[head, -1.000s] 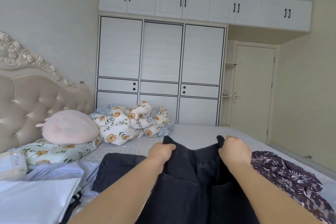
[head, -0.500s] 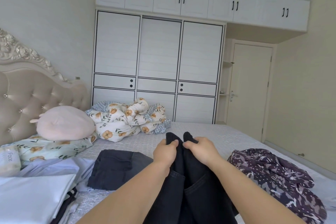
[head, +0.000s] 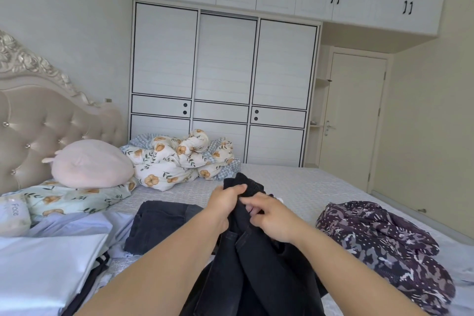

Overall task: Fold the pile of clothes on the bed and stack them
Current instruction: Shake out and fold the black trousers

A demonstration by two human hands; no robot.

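- Dark denim trousers (head: 256,264) hang doubled lengthwise over the near bed (head: 320,187), long axis running from the waistband, held up at the far end, down toward the person.
- Left hand (head: 225,202) grips the bunched waistband; right hand (head: 269,218), touching the cloth just right of it, has fingers loosely spread, pinching nothing clearly.
- Heavy, stiff cloth; a folded dark pair (head: 161,226) lies just left, crumpled patterned garment (head: 384,244) right.

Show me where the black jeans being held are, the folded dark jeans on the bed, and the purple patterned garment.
black jeans (head: 259,272), head view, on the leg fabric below the hands.
folded dark jeans (head: 159,226), head view, on the flat top face.
purple patterned garment (head: 379,241), head view, on its crumpled middle.
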